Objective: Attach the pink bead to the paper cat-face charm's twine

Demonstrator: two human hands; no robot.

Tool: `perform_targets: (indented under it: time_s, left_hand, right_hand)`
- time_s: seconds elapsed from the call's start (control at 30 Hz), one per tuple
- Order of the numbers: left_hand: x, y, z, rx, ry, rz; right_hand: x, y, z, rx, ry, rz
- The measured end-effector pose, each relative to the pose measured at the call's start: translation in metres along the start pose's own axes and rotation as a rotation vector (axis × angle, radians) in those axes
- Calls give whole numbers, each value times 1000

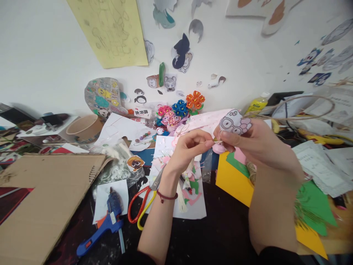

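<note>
Left hand (190,147): thumb and forefinger pinched together on a thin pale strand (217,141) next to the pink piece. Right hand (255,141): thumb and fingers closed on the cutout (232,124), held up off the table in front of the wall. Cutout was white with dark outlines, big round glasses, pink bow at one side. Small rounded pink piece (218,148) hung just below it, between the hands; couldn't tell if the two were joined.

Below the hands: white sheet (197,211) with pink and green paper scraps. One pair of scissors (152,188), one red handle, one yellow, lay partly behind the left forearm. One blue glue gun (111,217) was beside it, nozzle end on a small white sheet (124,191).

Containers: one clear bag (110,165) with white stringy material inside; one round tan tub (82,129), contents not visible; one white-capped yellow bottle (257,105), back right.

Farther out: one corrugated cardboard piece (55,187) at left. Crafted flowers at the back, four color clusters: orange (195,101), blue (179,108), magenta (164,110), light pink (171,119). One large yellow drawing (113,33) on the wall.
</note>
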State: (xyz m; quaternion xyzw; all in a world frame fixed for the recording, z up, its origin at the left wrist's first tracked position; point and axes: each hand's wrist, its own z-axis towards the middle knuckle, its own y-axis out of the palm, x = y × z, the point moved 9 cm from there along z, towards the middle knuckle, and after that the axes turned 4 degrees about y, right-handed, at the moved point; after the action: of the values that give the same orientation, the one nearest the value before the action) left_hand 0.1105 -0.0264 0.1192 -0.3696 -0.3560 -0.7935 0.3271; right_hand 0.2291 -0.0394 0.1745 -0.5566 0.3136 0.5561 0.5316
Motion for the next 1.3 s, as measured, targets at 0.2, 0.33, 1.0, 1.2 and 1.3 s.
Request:
perform_targets:
  time_s: [0.2, 0.33, 1.0, 1.2, 1.3]
  left_hand:
    - [-1, -1, -1, -3, -12, 58]
    - [-3, -3, -2, 2, -17, 120]
    - [7, -6, -2, 53, 12, 130]
    - [4, -7, -3, 59, -3, 119]
    - [4, -7, -3, 55, 1, 134]
  right_hand:
    - [0, -1, 2, 5, -9, -9]
    - [-1, 0, 1, -5, -6, -9]
    - [-15, -1, 0, 141, -87, -165]
    - [-15, 1, 0, 129, -70, -105]
    - [-16, 1, -1, 127, -67, -101]
